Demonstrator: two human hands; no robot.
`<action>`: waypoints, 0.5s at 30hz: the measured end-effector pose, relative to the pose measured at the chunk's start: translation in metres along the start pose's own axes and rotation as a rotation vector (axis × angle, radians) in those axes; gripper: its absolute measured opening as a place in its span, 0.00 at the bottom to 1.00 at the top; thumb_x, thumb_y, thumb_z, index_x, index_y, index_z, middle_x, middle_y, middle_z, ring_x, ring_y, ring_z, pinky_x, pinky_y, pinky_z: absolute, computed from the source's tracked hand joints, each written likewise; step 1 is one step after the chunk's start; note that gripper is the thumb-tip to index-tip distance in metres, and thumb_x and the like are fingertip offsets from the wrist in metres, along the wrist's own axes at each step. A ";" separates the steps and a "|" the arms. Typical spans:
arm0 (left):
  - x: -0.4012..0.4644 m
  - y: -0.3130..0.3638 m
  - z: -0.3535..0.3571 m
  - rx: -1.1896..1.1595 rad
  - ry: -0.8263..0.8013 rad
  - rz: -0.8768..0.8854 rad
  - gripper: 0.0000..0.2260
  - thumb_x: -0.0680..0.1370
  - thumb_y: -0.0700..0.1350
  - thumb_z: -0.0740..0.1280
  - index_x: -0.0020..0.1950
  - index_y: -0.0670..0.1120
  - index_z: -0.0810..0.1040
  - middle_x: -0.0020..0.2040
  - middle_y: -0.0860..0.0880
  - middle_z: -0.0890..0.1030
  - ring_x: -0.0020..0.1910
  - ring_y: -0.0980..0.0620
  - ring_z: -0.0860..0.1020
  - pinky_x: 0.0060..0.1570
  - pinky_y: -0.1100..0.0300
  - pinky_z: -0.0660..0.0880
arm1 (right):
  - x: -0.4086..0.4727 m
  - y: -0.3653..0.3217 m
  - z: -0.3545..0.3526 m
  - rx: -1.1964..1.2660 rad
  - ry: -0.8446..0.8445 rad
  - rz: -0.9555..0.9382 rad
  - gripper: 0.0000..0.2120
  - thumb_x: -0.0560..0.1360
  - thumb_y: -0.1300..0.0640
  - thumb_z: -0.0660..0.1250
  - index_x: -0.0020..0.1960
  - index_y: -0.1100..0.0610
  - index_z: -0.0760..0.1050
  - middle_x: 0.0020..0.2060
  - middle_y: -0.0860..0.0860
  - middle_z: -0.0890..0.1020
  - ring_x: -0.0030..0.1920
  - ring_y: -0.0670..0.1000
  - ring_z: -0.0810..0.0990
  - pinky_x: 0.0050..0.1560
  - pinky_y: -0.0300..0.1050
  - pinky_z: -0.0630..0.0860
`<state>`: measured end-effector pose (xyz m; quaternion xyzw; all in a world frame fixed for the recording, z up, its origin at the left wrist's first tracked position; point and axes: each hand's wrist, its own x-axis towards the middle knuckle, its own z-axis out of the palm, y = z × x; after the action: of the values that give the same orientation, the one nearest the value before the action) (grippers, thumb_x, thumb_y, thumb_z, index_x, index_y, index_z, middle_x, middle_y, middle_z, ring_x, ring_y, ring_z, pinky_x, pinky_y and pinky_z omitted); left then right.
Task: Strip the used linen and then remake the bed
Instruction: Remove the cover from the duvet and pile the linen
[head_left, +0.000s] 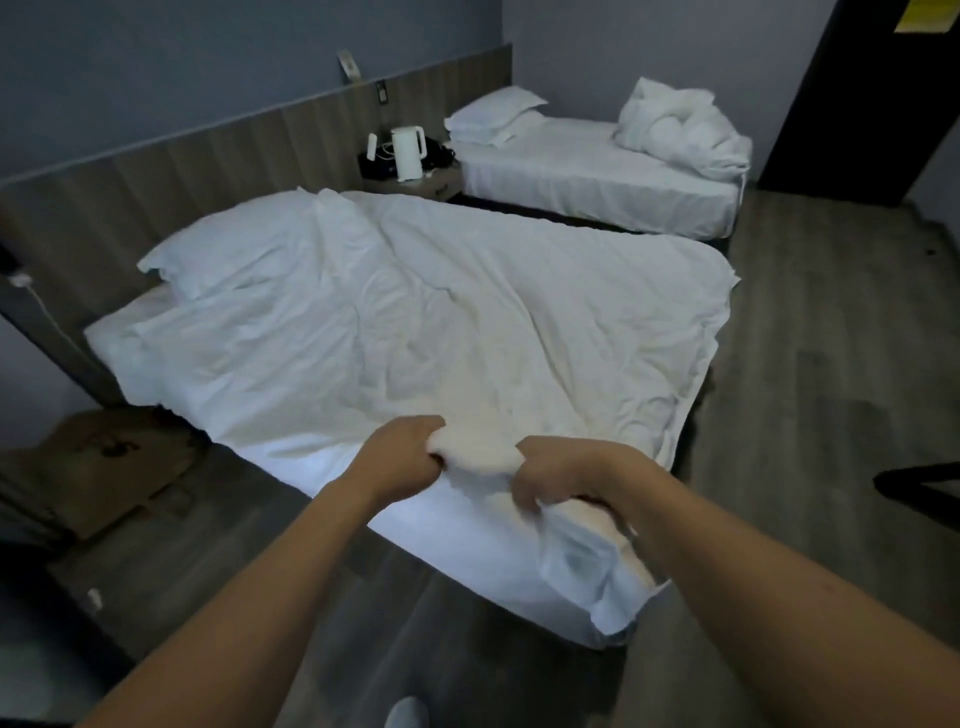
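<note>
A rumpled white duvet (441, 312) covers the near bed (467, 551), whose white sheet shows along the near side. A white pillow (234, 244) lies at the head end on the left, partly under the duvet. At the bed's near edge my left hand (400, 457) grips a bunched fold of the duvet. My right hand (550, 480) grips the same edge a little to the right, near the foot corner. Both forearms reach in from the bottom of the view.
A second bed (597, 176) at the back right carries pillows (493, 117) and a heaped duvet (680, 130). Between the beds a nightstand (415, 182) holds a white kettle (408, 150). A brown paper bag (104, 467) lies on the wooden floor at left. A dark door (857, 104) stands far right.
</note>
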<state>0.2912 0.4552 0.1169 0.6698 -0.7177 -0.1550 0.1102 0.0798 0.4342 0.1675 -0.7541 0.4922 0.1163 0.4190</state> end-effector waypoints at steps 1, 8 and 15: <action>-0.002 -0.013 0.009 0.013 -0.017 0.009 0.07 0.70 0.47 0.63 0.47 0.48 0.74 0.44 0.51 0.77 0.45 0.46 0.76 0.41 0.53 0.71 | 0.002 -0.005 -0.007 0.003 0.030 -0.025 0.12 0.57 0.57 0.68 0.39 0.55 0.73 0.46 0.52 0.79 0.45 0.53 0.77 0.39 0.43 0.70; 0.022 -0.105 0.016 -0.310 0.052 -0.264 0.06 0.79 0.41 0.57 0.45 0.48 0.71 0.42 0.48 0.77 0.42 0.45 0.76 0.36 0.56 0.69 | 0.026 -0.027 -0.043 -0.166 0.015 0.167 0.07 0.70 0.66 0.66 0.43 0.59 0.82 0.37 0.53 0.80 0.44 0.60 0.79 0.36 0.41 0.70; 0.070 -0.100 -0.077 -0.093 0.050 0.189 0.04 0.75 0.40 0.61 0.47 0.47 0.71 0.43 0.47 0.80 0.41 0.44 0.76 0.40 0.52 0.73 | 0.108 -0.100 -0.008 0.024 0.269 0.082 0.45 0.67 0.48 0.75 0.77 0.50 0.53 0.66 0.51 0.72 0.63 0.55 0.74 0.62 0.49 0.72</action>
<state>0.4066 0.3745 0.1484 0.5970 -0.7668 -0.1603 0.1732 0.2148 0.3746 0.1605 -0.7370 0.5758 0.0254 0.3532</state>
